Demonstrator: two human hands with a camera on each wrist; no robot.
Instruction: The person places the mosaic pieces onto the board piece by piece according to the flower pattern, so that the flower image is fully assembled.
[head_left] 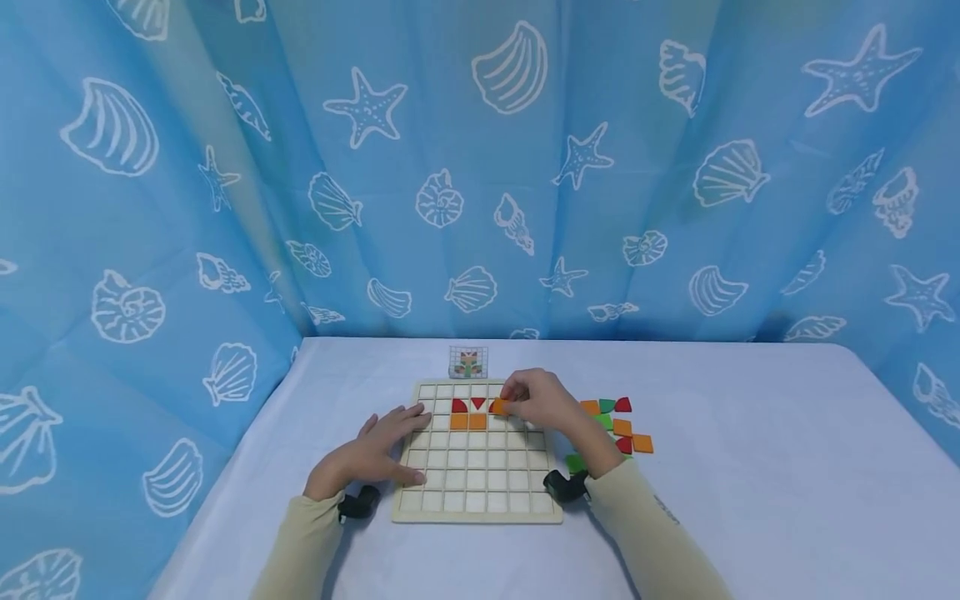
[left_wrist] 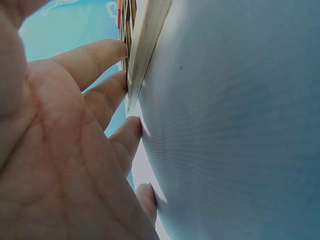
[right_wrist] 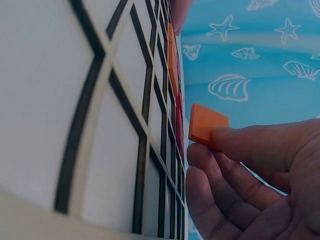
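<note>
A pale grid board point(head_left: 456, 481) with square cells lies on the table. Set in its upper rows are two orange square tiles point(head_left: 468, 422), a red quarter-round tile point(head_left: 459, 406), a red triangle tile point(head_left: 477, 403) and another red tile point(head_left: 492, 407), partly hidden by the right hand. My right hand point(head_left: 542, 402) pinches an orange square tile point(right_wrist: 207, 124) between thumb and fingers, just above the board. My left hand point(head_left: 378, 450) rests at the board's left edge with fingers spread, some fingertips touching the board and others the table point(left_wrist: 240, 130).
A small pattern card point(head_left: 468, 362) lies behind the board. Several loose tiles, orange point(head_left: 642, 443), green point(head_left: 575, 463) and red point(head_left: 623, 405), lie right of the board, partly under the right forearm. A blue curtain point(head_left: 480, 167) with shell prints hangs behind the table.
</note>
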